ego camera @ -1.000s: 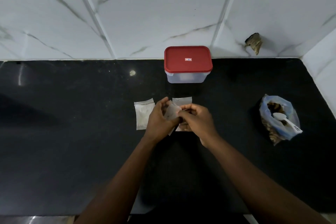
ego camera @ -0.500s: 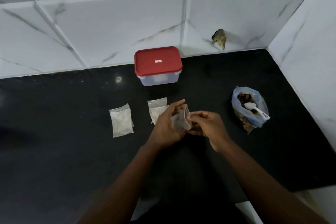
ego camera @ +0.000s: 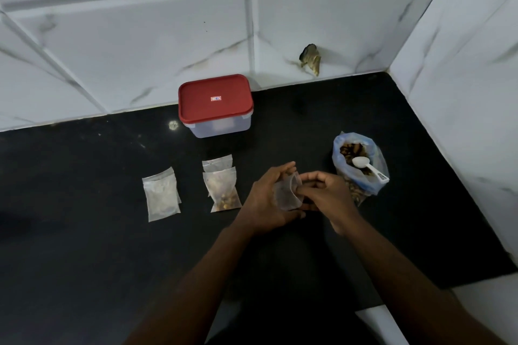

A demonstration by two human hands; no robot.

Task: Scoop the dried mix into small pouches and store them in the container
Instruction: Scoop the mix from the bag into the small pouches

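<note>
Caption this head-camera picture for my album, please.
Left hand and right hand hold a small pouch beside the bag of dried mix.

Black counter [ego camera: 84, 232], glossy, dusted with a few pale specks. At the back edge, red-lidded container [ego camera: 215, 109], shut. Just in front of container, filled pouches [ego camera: 221, 187], overlapping, brown mix inside. Front-left of container, pale pouches [ego camera: 161, 196], stacked flat. Front-right of container, well apart, open bag [ego camera: 377, 176] of dried mix.

The person's left hand [ego camera: 269, 199] and right hand [ego camera: 328, 196] are bare, and both forearms are bare to the frame's lower edge.
</note>
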